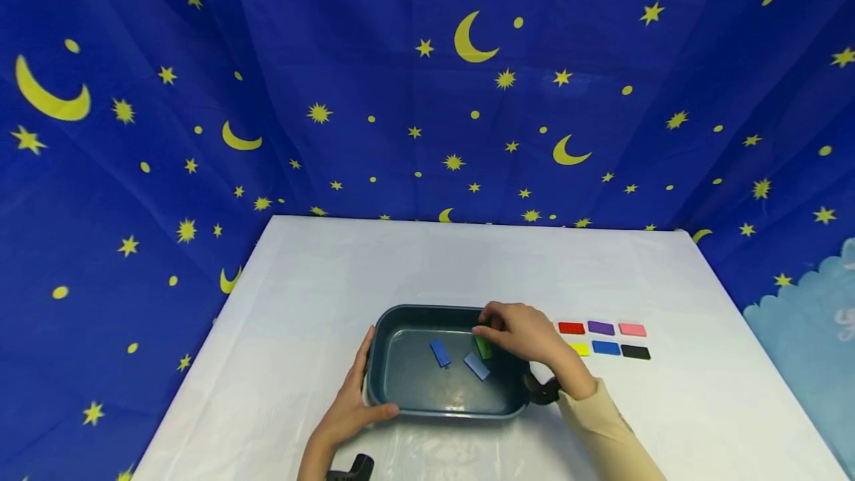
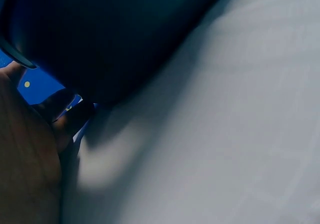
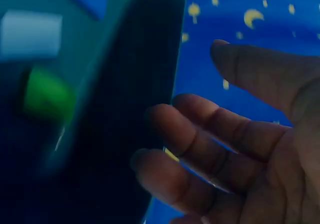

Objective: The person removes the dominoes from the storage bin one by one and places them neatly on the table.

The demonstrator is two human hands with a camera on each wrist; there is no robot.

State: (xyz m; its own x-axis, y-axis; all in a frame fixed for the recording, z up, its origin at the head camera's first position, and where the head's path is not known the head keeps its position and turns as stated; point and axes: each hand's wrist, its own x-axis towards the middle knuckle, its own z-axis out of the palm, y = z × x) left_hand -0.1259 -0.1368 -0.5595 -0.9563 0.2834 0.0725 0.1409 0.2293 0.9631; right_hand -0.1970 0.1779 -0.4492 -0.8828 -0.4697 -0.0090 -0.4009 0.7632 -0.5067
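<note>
A dark teal rectangular tray [image 1: 427, 392] sits on the white table. Inside it lie a blue block [image 1: 440, 352], a light blue block [image 1: 477, 367] and a green block [image 1: 484, 347]. My left hand [image 1: 350, 403] holds the tray's left end, thumb at the near rim and fingers along the outer side. Over the tray's right part hovers my right hand [image 1: 524, 330], close to the green block. In the right wrist view its thumb and fingers [image 3: 175, 129] stand apart with nothing between them, and the green block [image 3: 49, 96] lies away from them, blurred.
To the tray's right lie small coloured blocks in two rows: red [image 1: 571, 328], purple [image 1: 601, 328], pink [image 1: 632, 329], yellow [image 1: 580, 349], blue [image 1: 605, 348] and black [image 1: 635, 352]. The right forearm hides part of the rows. A starry blue curtain [image 1: 401, 80] surrounds the table [image 1: 320, 273].
</note>
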